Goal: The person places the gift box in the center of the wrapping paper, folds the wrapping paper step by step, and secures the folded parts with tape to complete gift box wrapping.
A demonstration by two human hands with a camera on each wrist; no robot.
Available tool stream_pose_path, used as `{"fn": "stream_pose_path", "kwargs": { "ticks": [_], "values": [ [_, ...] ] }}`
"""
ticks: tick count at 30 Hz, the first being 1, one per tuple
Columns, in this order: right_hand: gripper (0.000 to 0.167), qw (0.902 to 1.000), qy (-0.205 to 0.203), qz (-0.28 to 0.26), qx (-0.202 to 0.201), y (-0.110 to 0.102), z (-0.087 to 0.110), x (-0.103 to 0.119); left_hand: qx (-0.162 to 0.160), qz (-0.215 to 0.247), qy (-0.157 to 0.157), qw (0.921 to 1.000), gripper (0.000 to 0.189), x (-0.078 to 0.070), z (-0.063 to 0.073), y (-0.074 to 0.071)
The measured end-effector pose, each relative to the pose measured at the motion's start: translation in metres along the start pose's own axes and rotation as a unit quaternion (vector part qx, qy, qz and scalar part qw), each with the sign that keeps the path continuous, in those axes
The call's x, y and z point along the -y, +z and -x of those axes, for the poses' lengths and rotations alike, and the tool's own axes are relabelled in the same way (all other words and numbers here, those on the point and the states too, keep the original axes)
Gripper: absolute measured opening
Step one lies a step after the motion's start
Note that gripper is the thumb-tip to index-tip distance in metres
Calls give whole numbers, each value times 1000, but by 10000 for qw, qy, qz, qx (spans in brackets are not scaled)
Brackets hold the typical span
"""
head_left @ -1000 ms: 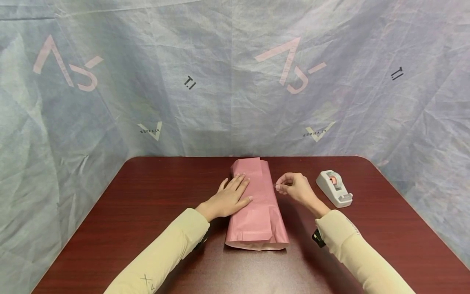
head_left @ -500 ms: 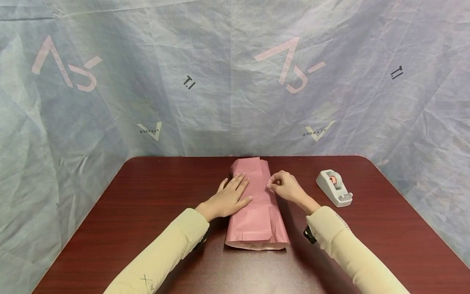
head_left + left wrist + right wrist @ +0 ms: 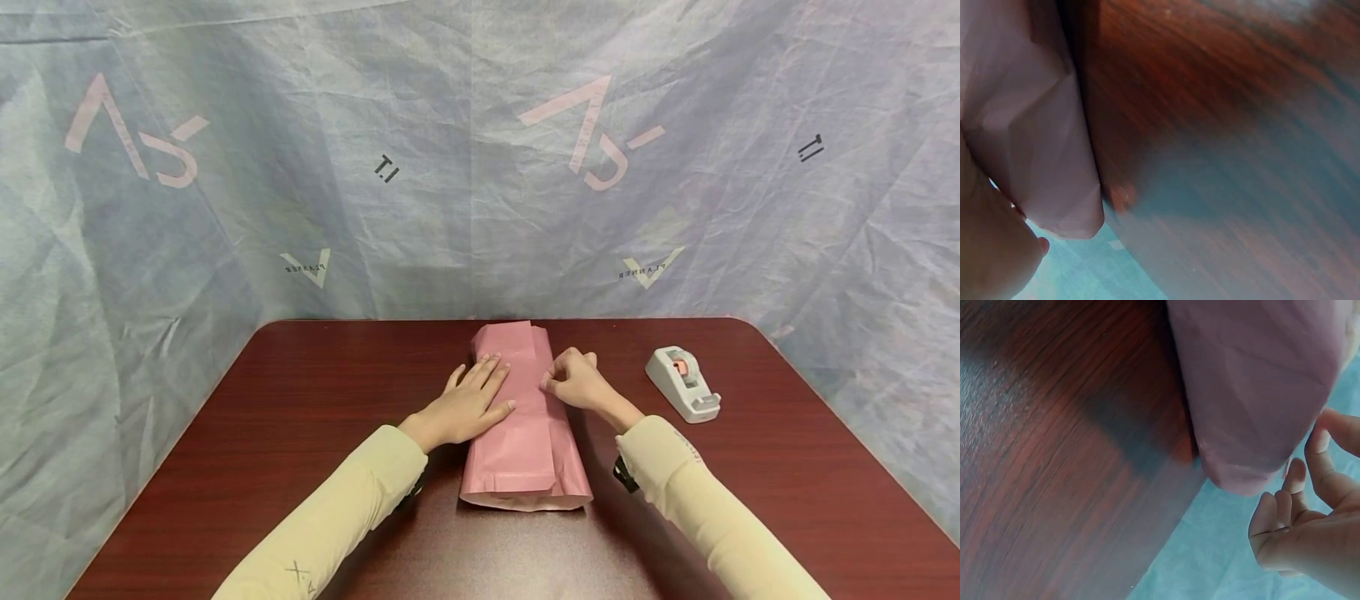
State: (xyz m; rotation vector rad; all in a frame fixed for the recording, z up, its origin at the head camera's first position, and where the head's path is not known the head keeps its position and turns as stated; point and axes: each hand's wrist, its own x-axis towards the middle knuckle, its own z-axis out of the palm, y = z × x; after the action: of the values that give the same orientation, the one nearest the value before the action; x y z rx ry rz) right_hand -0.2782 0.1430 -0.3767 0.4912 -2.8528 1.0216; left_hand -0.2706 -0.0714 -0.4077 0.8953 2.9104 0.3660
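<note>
A long, flattened parcel in pink wrapping paper [image 3: 517, 454] lies lengthwise on the table, its near end showing an open paper edge. My left hand [image 3: 467, 408] rests flat across the parcel's left side, fingers spread. At the parcel's right long edge, by the overlapping paper flap, my right hand [image 3: 579, 383] pinches with thumb and index finger. A small clear sliver, looking like a piece of tape [image 3: 1287, 467], shows near those fingertips in the right wrist view; most of it is hidden. The left wrist view catches the parcel's side [image 3: 1047, 150] and part of the left hand.
To the right of the parcel stands a white tape dispenser [image 3: 684, 385] with a roll in it. The dark red wooden table [image 3: 337, 367] ends at a grey-blue fabric backdrop [image 3: 450, 208] with printed letters.
My right hand has moved left from beside the parcel onto its right edge, fingertips now at the paper. The left hand, parcel and dispenser have stayed in place.
</note>
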Motion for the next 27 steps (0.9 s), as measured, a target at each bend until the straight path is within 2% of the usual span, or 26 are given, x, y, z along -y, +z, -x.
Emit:
{"fn": "stream_pose_path", "kwargs": {
  "ticks": [4,11,18,21,24,27],
  "values": [
    [9,9996,-118,249,-91,3,-3,-4,17,-6,-11,10000,69,-1,0,-1],
    [13,9984,442,333,-73,3,-5,-1,-20,-28,31,10000,69,-1,1,-1],
    [22,9980,557,275,-87,2,-6,2,1,-6,15,10000,69,0,0,0],
    [20,9960,891,33,-46,2,-7,2,19,-36,2,10000,69,0,0,0],
    [41,9880,1474,-463,59,2,-6,-1,17,-13,17,10000,69,0,0,0],
    [56,9730,1895,-1297,247,4,-5,-6,2,-3,40,10000,69,0,0,-1]
  ]
}}
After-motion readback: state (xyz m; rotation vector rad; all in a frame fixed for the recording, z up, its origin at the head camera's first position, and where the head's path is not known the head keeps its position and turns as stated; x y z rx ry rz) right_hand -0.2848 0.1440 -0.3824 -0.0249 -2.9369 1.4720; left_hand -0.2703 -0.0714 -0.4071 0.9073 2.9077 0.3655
